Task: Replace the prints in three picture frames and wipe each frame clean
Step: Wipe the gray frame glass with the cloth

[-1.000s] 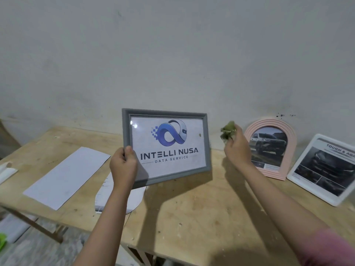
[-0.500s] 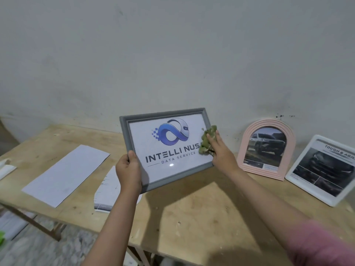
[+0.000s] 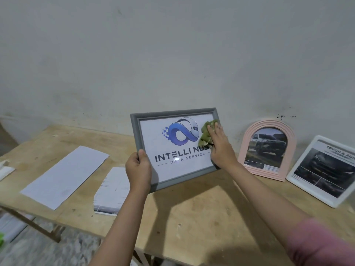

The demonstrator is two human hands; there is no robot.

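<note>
My left hand (image 3: 138, 167) grips the lower left edge of a grey rectangular frame (image 3: 172, 113) holding a blue logo print, raised above the wooden table (image 3: 201, 217). A crumpled green cloth (image 3: 205, 136) is pressed against the right side of the glass by my right hand (image 3: 221, 146). An arched pink frame (image 3: 269, 148) with a car photo leans on the wall to the right. Beside it leans a white frame (image 3: 322, 169), also showing a dark car print.
A blank white sheet (image 3: 65, 175) lies on the table's left part. A cut arched print (image 3: 111, 191) lies beside it, partly behind my left arm. A white scrap (image 3: 4, 169) sits at the far left edge. The table's front edge drops to a patterned floor.
My right hand carried the green cloth from beside the frame onto its glass and has slid it up the right side. The frame has tilted slightly.
</note>
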